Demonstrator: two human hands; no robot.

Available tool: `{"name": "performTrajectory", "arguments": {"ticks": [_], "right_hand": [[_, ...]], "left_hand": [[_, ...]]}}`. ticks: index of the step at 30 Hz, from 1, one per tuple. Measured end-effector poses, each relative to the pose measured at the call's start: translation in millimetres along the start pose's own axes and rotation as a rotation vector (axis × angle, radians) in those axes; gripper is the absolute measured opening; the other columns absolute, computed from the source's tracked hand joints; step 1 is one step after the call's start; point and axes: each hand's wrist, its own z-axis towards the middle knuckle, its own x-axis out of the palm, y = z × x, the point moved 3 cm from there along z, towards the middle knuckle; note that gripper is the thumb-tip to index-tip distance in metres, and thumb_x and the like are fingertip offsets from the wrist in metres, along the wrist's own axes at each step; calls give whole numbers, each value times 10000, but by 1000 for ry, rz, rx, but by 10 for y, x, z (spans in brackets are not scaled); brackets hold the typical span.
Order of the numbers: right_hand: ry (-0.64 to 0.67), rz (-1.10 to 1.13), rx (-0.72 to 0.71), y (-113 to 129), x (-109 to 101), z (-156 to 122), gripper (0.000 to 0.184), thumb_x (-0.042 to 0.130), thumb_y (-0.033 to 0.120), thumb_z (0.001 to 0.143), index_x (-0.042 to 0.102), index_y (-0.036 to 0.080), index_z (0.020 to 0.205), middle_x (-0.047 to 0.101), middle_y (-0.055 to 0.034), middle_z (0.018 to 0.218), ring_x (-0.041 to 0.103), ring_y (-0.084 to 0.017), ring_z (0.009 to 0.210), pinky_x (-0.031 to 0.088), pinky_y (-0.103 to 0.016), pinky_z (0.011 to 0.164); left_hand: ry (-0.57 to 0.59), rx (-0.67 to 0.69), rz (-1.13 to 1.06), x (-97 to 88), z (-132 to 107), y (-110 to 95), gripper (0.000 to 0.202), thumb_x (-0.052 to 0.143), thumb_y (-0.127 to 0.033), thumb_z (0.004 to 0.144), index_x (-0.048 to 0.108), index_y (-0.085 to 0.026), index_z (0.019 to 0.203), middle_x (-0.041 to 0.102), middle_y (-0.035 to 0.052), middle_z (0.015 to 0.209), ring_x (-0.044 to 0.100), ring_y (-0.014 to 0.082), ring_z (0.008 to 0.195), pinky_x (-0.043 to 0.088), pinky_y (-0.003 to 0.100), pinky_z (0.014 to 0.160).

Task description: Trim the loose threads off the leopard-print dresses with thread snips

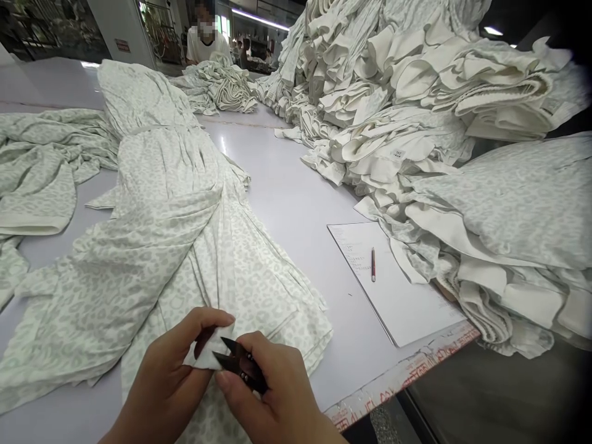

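My left hand (178,364) is closed, pinching a folded bit of pale leopard-print fabric between thumb and fingers. A dark red patch shows inside that fold; I cannot make out what it is. In my right hand (277,382) are black thread snips (243,364), their two blades apart and pointing left at the pinched fabric. Beneath both hands a gathered leopard-print garment (185,203) lies stretched away across the table (287,197), its layers spread towards me.
A tall heap of similar pale garments (407,117) fills the right side. Papers (393,308) with a pen (373,265) on top lie near the taped table edge (407,376). More fabric (41,160) lies at left. Across the table stands a person (206,46) by a smaller pile (222,83).
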Motion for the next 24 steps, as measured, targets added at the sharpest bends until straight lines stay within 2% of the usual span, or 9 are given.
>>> {"name": "performTrajectory", "arguments": {"ticks": [3, 6, 9, 15, 19, 24], "right_hand": [[14, -88, 11, 4, 10, -15, 148, 562, 358, 890, 564, 214, 855, 471, 53, 637, 421, -105, 539, 285, -224, 521], [-20, -159, 82, -9, -18, -38, 163, 530, 379, 915, 566, 222, 897, 500, 46, 644, 450, -125, 554, 292, -234, 533], [-42, -187, 130, -2, -41, -80, 192, 493, 396, 935, 547, 225, 869, 488, 49, 614, 442, -132, 534, 280, -242, 524], [-41, -244, 119, 26, 23, -157, 149, 549, 400, 908, 563, 255, 877, 602, 33, 728, 558, -175, 687, 339, -248, 620], [-1, -240, 40, 29, 57, -115, 177, 486, 356, 943, 545, 232, 831, 567, 42, 661, 519, -136, 583, 329, -243, 584], [-2, -187, 85, -2, 47, -107, 168, 523, 381, 931, 576, 232, 872, 547, 37, 670, 489, -132, 582, 315, -228, 543]], "left_hand": [[-23, 40, 27, -5, -7, -2, 302, 468, -176, 786, 559, -376, 993, 634, -127, 862, 591, 68, 781, 427, 131, 718], [-47, 61, 45, -12, -13, -12, 292, 470, -187, 799, 567, -382, 993, 651, -135, 866, 596, 65, 797, 419, 126, 730], [-65, 65, 50, -10, -15, -30, 283, 469, -190, 803, 576, -382, 981, 657, -141, 856, 600, 60, 795, 415, 117, 734], [-83, 85, 43, 0, -25, -44, 331, 433, -161, 780, 575, -379, 984, 647, -141, 891, 598, 49, 808, 421, 109, 727], [-99, 76, 33, -12, -44, -29, 311, 452, -170, 775, 583, -365, 979, 644, -132, 890, 595, 62, 811, 430, 124, 718], [-126, 59, -6, -10, -52, -28, 278, 483, -167, 770, 614, -319, 962, 658, -89, 872, 614, 101, 804, 453, 173, 702]]}}
